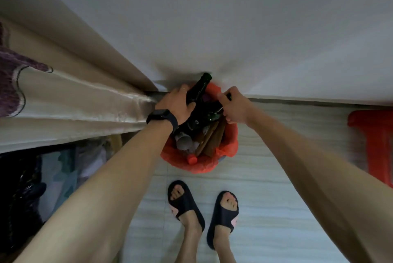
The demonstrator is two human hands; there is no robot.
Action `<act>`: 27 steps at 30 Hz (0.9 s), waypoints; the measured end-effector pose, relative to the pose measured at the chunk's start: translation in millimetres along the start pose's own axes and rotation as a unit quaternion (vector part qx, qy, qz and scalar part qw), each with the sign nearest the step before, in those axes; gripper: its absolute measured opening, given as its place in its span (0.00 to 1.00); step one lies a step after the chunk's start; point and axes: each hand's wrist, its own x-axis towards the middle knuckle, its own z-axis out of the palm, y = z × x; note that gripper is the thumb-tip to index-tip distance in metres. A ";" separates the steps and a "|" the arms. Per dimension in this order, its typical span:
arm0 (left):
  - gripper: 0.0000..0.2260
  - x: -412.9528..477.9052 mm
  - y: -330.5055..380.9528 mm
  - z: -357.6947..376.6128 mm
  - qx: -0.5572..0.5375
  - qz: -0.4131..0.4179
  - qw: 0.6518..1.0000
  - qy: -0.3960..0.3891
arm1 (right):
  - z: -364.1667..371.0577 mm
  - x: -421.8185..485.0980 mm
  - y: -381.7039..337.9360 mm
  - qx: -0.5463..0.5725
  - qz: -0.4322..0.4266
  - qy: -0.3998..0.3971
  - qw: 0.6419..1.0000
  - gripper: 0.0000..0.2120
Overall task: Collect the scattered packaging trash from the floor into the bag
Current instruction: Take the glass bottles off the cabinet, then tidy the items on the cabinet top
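A red plastic bag (228, 145) lines a bin against the wall and holds cardboard pieces (212, 139), crumpled paper and a red-capped bottle (192, 159). My left hand (176, 105), with a black watch on its wrist, grips a dark green glass bottle (200, 88) whose neck points up toward the wall. My right hand (234, 106) grips a second dark bottle (214, 111) that lies over the bag's mouth. Both hands are right above the bag.
A beige curtain (74, 101) hangs at the left with clutter below it. A red plastic stool (376, 141) stands at the right edge. My feet in dark slippers (204, 211) stand on pale floor tiles just in front of the bag.
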 end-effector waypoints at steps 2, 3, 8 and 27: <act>0.20 6.6 -4.2 0.4 0.005 0.004 1.000 -0.003 | -6.8 8.6 0.1 0.008 0.007 0.007 1.000 0.17; 0.20 9.0 -5.4 -2.0 0.004 0.006 1.000 -0.003 | -11.1 10.7 -0.1 0.000 0.002 0.024 1.000 0.19; 0.23 -1.2 -9.8 4.5 0.003 0.005 0.999 -0.032 | -6.2 -6.7 36.4 0.069 0.035 0.065 0.995 0.27; 0.22 -302.5 63.7 -167.1 -0.078 -0.096 0.992 -0.009 | -24.5 -327.8 -132.8 -0.301 -0.248 -0.023 0.921 0.14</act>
